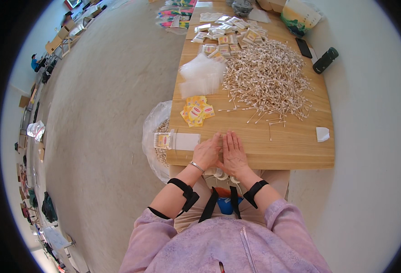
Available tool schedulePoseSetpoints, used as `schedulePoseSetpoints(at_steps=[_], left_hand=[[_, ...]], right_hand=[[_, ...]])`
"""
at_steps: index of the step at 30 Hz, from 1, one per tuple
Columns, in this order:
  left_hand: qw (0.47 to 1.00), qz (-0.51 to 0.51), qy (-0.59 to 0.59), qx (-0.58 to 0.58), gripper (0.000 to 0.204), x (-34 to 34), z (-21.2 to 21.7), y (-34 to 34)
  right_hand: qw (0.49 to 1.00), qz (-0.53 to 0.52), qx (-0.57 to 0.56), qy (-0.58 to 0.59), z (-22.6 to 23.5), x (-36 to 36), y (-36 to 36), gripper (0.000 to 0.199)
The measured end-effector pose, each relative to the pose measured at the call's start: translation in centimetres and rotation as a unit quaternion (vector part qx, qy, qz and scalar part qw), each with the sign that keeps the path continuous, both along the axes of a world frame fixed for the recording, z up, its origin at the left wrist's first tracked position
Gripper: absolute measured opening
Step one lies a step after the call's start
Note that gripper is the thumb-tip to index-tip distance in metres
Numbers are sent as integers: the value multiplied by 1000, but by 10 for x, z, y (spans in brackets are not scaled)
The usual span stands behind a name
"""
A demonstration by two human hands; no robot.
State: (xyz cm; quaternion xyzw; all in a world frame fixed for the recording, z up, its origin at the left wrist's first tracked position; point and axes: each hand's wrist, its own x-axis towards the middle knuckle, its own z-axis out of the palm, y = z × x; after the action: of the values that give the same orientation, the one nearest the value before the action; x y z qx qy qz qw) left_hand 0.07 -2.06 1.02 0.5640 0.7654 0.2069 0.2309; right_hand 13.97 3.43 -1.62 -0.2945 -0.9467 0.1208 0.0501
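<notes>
The wooden worktop [277,152] stands with its right edge along a pale wall [373,136], bare floor [105,113] beyond its left. Near its near edge, left of the middle, a small row of cotton swabs [220,140] lies between the hands, the left hand [205,154] and right hand [235,157] about equally near. Both lie low, fingers together; whether they grip I cannot tell. The swabs show as thin, tan sticks, mostly covered, their long axis unclear.
</notes>
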Motion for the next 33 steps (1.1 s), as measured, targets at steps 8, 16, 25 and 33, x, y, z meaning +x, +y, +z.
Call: schedulePoseSetpoints(at_steps=[8,16,25,33], left_hand=[[891,196,-327,249,41,-1,-39,14],[761,209,-556,261,43,9,-43,19],[783,238,-505,275,41,-34,-38,-7],[774,273,-481,307,39,-55,-42,-24]], right_hand=[[998,-28,-59,-18,10,-9,-5,94],[998,-60,-7,9,-5,-14,-11,86],[997,-66,-41,22,-8,-70,-41,80],[998,-29,-59,18,-7,-91,-52,78]])
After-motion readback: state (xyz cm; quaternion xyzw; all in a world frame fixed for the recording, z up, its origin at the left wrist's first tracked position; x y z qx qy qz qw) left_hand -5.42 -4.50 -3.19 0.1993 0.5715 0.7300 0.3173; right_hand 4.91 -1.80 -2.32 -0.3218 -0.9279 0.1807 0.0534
